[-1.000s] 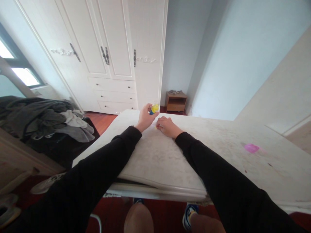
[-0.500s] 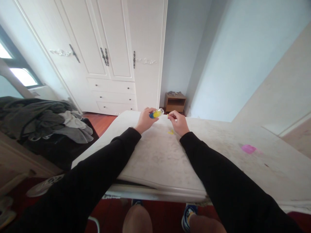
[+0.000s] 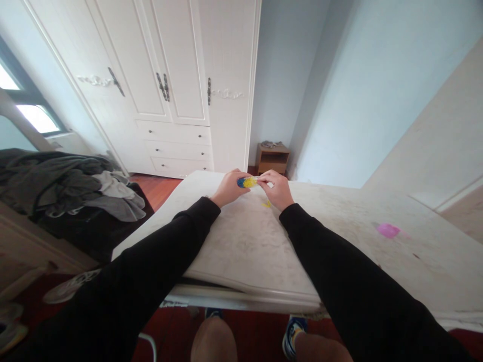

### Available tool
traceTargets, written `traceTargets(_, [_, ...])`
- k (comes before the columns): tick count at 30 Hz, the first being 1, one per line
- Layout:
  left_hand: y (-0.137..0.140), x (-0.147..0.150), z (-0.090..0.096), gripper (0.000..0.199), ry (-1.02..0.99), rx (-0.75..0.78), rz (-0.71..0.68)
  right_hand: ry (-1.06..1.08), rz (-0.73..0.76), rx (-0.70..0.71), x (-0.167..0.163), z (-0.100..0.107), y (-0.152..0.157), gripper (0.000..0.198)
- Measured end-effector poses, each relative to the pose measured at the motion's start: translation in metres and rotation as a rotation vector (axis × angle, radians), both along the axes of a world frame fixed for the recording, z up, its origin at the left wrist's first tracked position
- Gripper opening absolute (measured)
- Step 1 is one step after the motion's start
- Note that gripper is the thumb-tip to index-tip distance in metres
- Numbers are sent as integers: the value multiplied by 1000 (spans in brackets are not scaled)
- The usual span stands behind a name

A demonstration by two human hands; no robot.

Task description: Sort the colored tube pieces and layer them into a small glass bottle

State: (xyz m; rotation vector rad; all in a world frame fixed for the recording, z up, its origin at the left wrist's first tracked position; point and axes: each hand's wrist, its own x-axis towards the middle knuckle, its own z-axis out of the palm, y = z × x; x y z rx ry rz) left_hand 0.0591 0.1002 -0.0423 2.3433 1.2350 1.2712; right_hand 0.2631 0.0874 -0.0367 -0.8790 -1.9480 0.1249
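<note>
My left hand (image 3: 231,189) is wrapped around a small clear bottle (image 3: 247,182), which lies tilted on its side with its mouth to the right. Blue bits fill its base end and yellow bits the part nearer the mouth. At that mouth, the fingertips of my right hand (image 3: 277,190) are pinched together. The small yellow piece they held a moment ago is now hidden by the fingers and the bottle's mouth. Below the right hand, a few yellow pieces (image 3: 266,204) lie on the white table (image 3: 245,241).
A pink item (image 3: 388,231) lies on the table's right side. Behind stand a white wardrobe (image 3: 181,110) and a small wooden nightstand (image 3: 272,158). Grey clothes (image 3: 75,186) are piled at the left. My knees and shoes are beneath the table's near edge.
My right hand has closed the small gap to the bottle, its fingertips now at the mouth. The bottle has shifted slightly right and lies more level.
</note>
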Motion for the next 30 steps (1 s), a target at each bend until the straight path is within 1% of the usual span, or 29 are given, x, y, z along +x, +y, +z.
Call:
traceTargets(4, [-2, 1, 1, 42, -11, -12, 6, -21, -44, 31, -2, 1, -2, 17])
traceTargets(10, [-1, 1, -1, 41, -24, 3, -22, 42, -38, 8, 0, -3, 0, 9])
traceTargets(16, [0, 1, -2, 42, -33, -10, -21, -10, -82, 13, 2, -4, 2, 13])
traceTargets(21, [2, 1, -3, 42, -53, -3, -25, -9, -33, 37, 0, -2, -3, 19])
traceTargets(25, [3, 1, -4, 41, -61, 10, -29, 40, -4, 59, -1, 0, -8, 20])
traceTargets(27, [3, 1, -4, 41, -60, 4, -27, 50, -31, 76, 0, 0, -8, 22])
traceTargets(30, [2, 1, -3, 40, -60, -2, -23, 9, -86, 86, 1, -1, -5, 27])
